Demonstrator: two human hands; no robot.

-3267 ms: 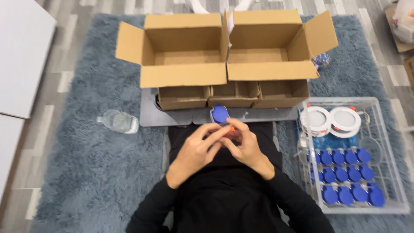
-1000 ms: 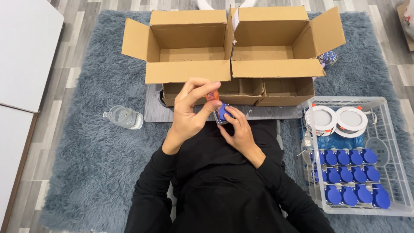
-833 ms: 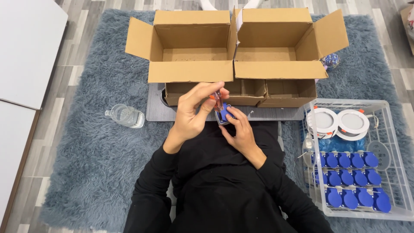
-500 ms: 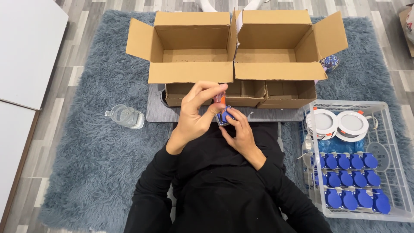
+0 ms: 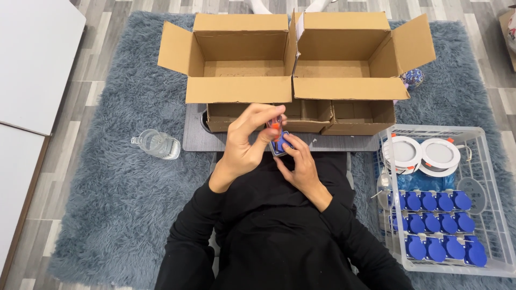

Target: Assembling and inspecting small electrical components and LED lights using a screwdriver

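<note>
My left hand [image 5: 244, 145] and my right hand [image 5: 301, 166] meet in front of my chest around a small blue part [image 5: 280, 144] with an orange piece on top. The right hand cups the blue part from below. The left hand's fingertips pinch the orange piece from above. Just beyond the hands stand three small open cardboard boxes [image 5: 301, 115] on a grey board [image 5: 196, 134].
Two large open cardboard boxes [image 5: 242, 59] [image 5: 344, 53] sit side by side at the back. At right a clear plastic crate [image 5: 497, 215] holds several blue parts [image 5: 435, 225] and two round white lamps [image 5: 422, 154]. A clear plastic bottle [image 5: 157, 144] lies on the grey shaggy rug.
The hands have risen from my lap toward the small boxes. The left hand has shifted from cupping the blue part to pinching its orange piece from above.
</note>
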